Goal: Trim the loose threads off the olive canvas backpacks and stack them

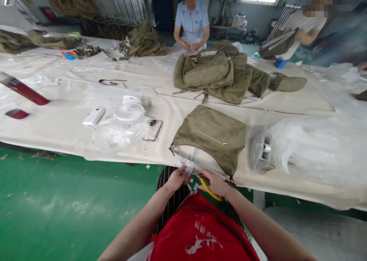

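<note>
An olive-green suede-like bag (212, 132) with a zipper lies flat at the table's front edge, its curved opening towards me. A strip of whitish clear plastic wrap (189, 164) runs along that near side. My left hand (178, 178) pinches the wrap at the table edge, fingers closed. Close beside it, my right hand (212, 182) is closed around yellow-handled thread snips (210, 190). The blades are hidden near the wrap, so I cannot tell whether they touch it.
Right of the bag stands a tape dispenser (262, 152) beside plastic bags (312, 150). To the left lie a white fan (130, 113), a phone (153, 130) and a red flask (25, 88). More olive bags (212, 71) are piled ahead; a person (191, 22) works across the table.
</note>
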{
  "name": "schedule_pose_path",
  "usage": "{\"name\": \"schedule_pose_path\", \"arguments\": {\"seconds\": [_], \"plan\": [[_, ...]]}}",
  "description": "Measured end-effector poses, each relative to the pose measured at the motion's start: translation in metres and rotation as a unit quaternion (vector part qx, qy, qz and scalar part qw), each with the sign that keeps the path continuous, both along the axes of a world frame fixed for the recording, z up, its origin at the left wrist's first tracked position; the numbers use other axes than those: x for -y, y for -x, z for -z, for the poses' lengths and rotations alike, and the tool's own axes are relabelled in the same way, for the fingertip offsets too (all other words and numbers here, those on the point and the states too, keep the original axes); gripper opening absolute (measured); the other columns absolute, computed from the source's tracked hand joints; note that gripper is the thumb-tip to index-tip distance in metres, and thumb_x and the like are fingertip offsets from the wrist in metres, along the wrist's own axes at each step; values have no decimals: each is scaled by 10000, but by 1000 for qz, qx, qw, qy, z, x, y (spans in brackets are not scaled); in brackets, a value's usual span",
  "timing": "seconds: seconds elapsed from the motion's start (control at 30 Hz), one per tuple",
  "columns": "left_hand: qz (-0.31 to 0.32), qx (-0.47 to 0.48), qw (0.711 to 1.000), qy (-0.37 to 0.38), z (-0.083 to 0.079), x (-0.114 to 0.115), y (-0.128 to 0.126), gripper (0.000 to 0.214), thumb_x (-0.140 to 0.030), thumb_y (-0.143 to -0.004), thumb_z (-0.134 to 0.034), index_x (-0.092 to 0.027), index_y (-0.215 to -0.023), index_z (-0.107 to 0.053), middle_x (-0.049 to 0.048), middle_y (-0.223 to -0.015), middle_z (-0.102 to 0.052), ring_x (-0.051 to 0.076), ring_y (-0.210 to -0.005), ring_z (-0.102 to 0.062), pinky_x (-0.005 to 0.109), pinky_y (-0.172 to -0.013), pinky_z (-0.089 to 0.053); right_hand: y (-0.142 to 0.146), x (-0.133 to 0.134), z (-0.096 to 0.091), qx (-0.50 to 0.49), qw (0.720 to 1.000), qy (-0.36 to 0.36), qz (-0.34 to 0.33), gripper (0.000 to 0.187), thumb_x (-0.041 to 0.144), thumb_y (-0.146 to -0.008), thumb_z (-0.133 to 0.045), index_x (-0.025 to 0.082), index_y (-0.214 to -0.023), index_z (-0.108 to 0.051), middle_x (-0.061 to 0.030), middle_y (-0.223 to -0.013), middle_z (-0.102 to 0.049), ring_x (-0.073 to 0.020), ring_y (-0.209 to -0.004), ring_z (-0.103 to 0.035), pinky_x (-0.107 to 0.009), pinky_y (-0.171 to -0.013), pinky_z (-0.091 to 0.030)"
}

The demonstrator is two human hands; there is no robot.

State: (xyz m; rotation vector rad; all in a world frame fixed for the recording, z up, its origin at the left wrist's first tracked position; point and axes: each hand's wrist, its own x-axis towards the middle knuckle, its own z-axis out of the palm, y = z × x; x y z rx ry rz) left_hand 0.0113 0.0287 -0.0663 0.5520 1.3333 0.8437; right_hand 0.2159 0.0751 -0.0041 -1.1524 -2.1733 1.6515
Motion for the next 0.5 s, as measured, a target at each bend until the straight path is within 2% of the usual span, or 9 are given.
{"name": "schedule_pose_path", "arguments": {"seconds": [0.07,0.17,0.3,0.4,0.5], "plan": [[14,-16,1000,3,0,2,3,355,-261,-726,-612,-143,-1055,-551,27,-699,-662,136,-579,-604,234,-542,-449,-4,-20,1,-36,999,30,27,413,396,-689,-655,197,-1026,-524,-54,-1007,-617,-203,-921,-581,-338,-828,-453],[25,-31,999,8,1,5,3,379,-251,-755,-558,-139,-1115,-517,46,-737,-670,137,-585,-608,234,-535,-450,-9,-42,-4,-67,988,138,30,399,445,-700,-633,185,-977,-511,-34,-879,-617,-166,-786,-602,-285,-701,-472],[7,-11,1000,14,2,8,3,332,-279,-764,-553,-128,-1060,-553,66,-791,-677,125,-615,-608,220,-555,-457,-15,-55,-11,19,955,288,-64,387,500,-722,-597,204,-963,-533,19,-665,-593,-117,-539,-547,-224,-501,-421],[-10,17,1000,19,2,11,4,310,-320,-750,-599,-123,-990,-587,74,-828,-681,107,-626,-605,200,-570,-460,-20,-59,-13,81,937,314,-130,341,517,-720,-603,207,-854,-563,24,-612,-589,-105,-483,-526,-208,-458,-409],[-32,69,997,28,-1,12,5,307,-339,-714,-661,-126,-929,-603,71,-821,-679,95,-603,-595,186,-552,-457,-19,-61,-13,114,923,330,-160,332,517,-717,-605,203,-822,-581,23,-563,-583,-108,-434,-507,-218,-433,-410]]}}
